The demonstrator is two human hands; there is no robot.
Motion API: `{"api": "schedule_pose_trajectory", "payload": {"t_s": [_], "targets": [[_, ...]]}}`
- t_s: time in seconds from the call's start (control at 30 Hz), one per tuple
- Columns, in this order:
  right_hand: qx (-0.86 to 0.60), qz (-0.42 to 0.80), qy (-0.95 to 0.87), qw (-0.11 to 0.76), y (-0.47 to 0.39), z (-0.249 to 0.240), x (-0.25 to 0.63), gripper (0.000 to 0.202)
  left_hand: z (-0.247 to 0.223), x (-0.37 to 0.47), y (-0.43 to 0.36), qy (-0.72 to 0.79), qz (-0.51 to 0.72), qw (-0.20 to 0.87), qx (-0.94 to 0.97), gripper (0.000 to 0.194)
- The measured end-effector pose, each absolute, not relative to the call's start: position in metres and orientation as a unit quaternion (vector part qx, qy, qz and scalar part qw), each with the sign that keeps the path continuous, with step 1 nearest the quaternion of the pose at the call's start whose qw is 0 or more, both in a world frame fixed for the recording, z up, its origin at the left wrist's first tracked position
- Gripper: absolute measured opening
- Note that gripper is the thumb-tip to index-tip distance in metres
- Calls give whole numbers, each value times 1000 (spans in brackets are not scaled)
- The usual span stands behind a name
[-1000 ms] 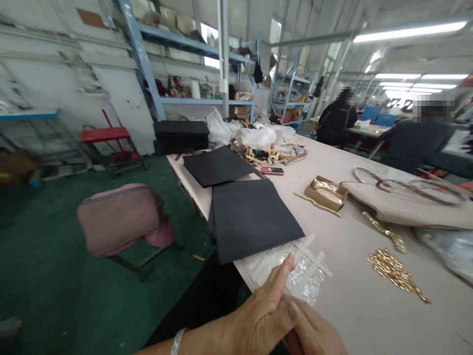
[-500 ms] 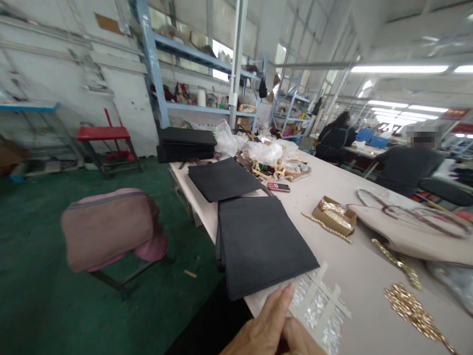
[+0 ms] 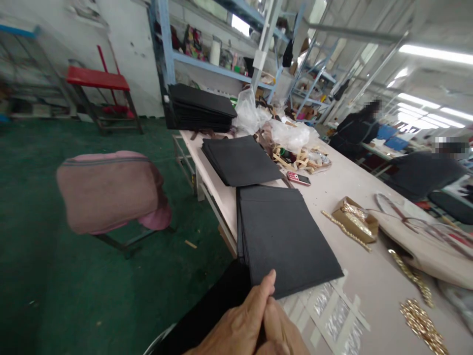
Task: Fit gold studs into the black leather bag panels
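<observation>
My left hand (image 3: 236, 315) and my right hand (image 3: 284, 328) touch each other at the bottom, in front of the table's near edge. The left fingers are stretched out and laid against the right hand, whose fingers also look extended. Nothing shows between them, though the palms are hidden. Just beyond the fingertips lies a stack of black rectangular sheets (image 3: 288, 236). To its right, silvery pieces under strips of pale tape (image 3: 336, 315) lie on the table (image 3: 318, 197). A second stack of black sheets (image 3: 244, 160) sits farther back, under the first one's far edge or against it; I cannot tell.
A taller black stack (image 3: 201, 106) stands at the far left corner. Clear plastic bags (image 3: 290, 135), a red phone (image 3: 298, 178), a small box of gold chain (image 3: 354, 219) and loose gold chain (image 3: 423, 325) lie about. A cloth-covered stool (image 3: 111, 192) stands left. Two people (image 3: 356, 128) sit beyond.
My view has tilted down and turned, so the table's things sit differently in the picture. My hands have moved left in view, still together, and their fingers now overlap the near black stack.
</observation>
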State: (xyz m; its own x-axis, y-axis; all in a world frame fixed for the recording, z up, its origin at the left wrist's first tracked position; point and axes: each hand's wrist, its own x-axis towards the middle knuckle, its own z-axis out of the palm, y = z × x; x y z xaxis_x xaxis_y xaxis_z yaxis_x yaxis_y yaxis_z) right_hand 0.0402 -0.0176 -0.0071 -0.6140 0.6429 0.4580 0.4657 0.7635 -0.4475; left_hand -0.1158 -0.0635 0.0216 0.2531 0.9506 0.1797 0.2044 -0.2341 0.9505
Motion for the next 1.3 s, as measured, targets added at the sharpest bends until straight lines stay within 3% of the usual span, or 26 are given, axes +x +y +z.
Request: {"api": "schedule_pose_trajectory", "payload": {"t_s": [0.1, 0.27, 0.4, 0.73, 0.9, 1.03, 1.13, 1.3], "targets": [[-293, 127, -896, 308, -15, -12, 31, 39, 25, -124, -68, 456, 442, 443, 633, 74], [-241, 155, -931, 226, -17, 1, 25, 33, 33, -131, -76, 506, 431, 436, 607, 65], [-272, 157, -916, 249, -26, 12, 17, 40, 42, -135, -82, 523, 424, 455, 583, 60], [-209, 387, -859, 262, -16, 47, 26, 18, 22, -130, -85, 561, 447, 557, 418, 59], [-344, 221, -856, 315, 60, 62, 50, 17, 23, -132, -70, 594, 483, 561, 316, 51], [-390, 120, -860, 305, 127, 48, 51, 23, 20, -131, -61, 584, 491, 575, 296, 48], [-382, 123, -872, 279, 142, 40, 50, 27, 16, -129, -57, 576, 494, 587, 283, 52], [-365, 227, -863, 264, 103, 37, 75, 27, 10, -124, -50, 549, 482, 615, 296, 45]]}}
